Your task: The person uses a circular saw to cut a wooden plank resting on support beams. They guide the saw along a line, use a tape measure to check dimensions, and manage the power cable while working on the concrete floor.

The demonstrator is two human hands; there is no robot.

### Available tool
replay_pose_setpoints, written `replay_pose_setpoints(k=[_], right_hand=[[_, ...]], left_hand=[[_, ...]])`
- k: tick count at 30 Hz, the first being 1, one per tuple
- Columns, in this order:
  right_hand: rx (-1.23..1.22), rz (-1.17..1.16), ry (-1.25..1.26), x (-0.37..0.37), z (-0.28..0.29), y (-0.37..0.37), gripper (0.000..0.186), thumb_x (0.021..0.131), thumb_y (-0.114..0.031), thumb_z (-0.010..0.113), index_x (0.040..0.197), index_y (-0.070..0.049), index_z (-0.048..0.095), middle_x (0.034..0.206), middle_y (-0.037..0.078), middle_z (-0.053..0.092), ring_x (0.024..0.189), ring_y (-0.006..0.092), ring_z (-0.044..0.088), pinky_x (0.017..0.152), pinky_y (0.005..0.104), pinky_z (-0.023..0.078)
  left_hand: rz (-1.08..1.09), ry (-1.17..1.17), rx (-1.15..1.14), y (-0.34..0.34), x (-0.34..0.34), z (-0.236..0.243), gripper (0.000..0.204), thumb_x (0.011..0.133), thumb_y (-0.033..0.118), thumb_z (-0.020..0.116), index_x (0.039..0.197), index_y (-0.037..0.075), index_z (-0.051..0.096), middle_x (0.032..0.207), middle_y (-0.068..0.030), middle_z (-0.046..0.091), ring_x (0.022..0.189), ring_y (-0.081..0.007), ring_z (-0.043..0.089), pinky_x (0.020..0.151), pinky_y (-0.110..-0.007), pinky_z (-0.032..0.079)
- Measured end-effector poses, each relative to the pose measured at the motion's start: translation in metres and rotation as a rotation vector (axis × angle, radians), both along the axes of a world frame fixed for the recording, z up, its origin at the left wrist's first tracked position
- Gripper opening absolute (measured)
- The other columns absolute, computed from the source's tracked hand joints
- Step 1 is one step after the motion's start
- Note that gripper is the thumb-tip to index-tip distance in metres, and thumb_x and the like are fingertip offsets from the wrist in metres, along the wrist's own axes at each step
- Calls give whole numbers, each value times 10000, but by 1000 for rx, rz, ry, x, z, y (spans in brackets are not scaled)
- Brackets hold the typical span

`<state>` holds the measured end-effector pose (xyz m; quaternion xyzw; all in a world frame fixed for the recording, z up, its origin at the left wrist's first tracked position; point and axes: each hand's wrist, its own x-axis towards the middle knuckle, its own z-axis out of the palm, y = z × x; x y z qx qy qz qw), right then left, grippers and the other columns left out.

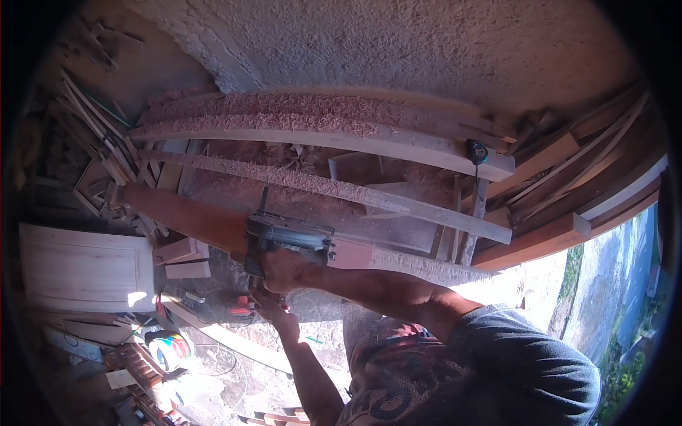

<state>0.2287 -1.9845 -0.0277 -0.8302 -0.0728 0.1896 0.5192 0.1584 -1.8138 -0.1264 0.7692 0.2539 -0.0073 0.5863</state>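
Head view: right hand grasps 1 power tool on 1 reddish board; left hand near it, hold unclear.

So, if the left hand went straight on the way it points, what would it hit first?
Probably the handheld power tool, whose body lies ahead of the left hand; depth is unclear.

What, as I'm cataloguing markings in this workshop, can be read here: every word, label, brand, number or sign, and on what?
None can be read clearly enough to quote.
Dark grey short-sleeved fabric shirt: pale print, too blurred and creased to read.
White round container with multicoloured side: any lettering too small to read.
Grey-and-black metal power tool: no readable marking.
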Motion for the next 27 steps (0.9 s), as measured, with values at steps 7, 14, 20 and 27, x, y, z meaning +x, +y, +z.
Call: replay_pose_setpoints(k=[7,14,20,27], right_hand=[[32,-21,7,8,-10,9,559,782,-125,632,1335,-129,551,1054,236,699,1001,400,690,837,481,577],[3,8,72,12,-10,10,474,793,-165,658,1255,-72,609,1075,234,704,1042,380,688,872,464,574],[3,-6,8,15,-23,23,531,786,-172,656,1306,-106,567,1081,237,697,1038,395,683,863,480,566],[-33,-77,-9,11,-22,18,461,811,-224,673,1221,-19,623,1048,229,715,1020,372,703,868,452,580]], left_hand=[[46,109,-257,14,17,-5,508,1067,509,347,1482,216,342,1044,75,590,763,-80,342,674,-268,266],[71,28,-169,1,20,3,609,993,657,387,1359,177,472,913,74,515,724,-66,384,620,-267,280],[0,21,-247,18,19,-9,479,1044,611,309,1284,252,516,1024,144,573,781,-37,361,673,-263,261],[111,178,-246,12,32,-10,513,1031,631,304,1284,239,515,1006,99,570,762,-41,383,660,-258,276]])
